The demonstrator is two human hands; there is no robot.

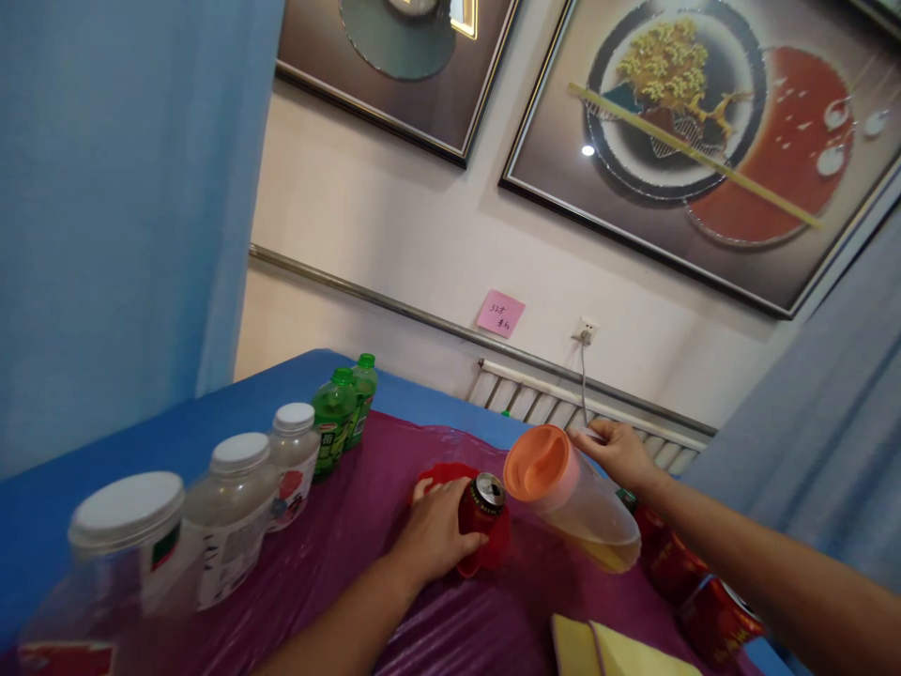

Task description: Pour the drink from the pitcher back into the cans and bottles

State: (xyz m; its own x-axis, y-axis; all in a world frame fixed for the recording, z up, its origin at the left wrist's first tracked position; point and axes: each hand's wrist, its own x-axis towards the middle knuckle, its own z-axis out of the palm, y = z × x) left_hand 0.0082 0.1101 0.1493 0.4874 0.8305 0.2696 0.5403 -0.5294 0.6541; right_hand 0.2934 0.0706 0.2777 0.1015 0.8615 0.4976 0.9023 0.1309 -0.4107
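Note:
My left hand [437, 530] is wrapped round a dark red can [481, 507] with an opened top. Beneath and around the can lies a red scalloped item [496, 545] on the purple plastic cover [394, 601]. To the right, my right hand [619, 455] grips the handle of a clear pitcher [587, 512] with an orange lid [539, 463]. The pitcher is tilted, its lid toward the can, and yellowish liquid lies along its lower side. No stream of liquid is visible between lid and can.
Clear jars with white lids [127, 512] and green bottles [334, 422] form a row on the left. Red cans [718, 620] stand at the right, beneath my right forearm. A folded yellow cloth [619, 650] lies at the front edge. Behind are a radiator [527, 399] and wall.

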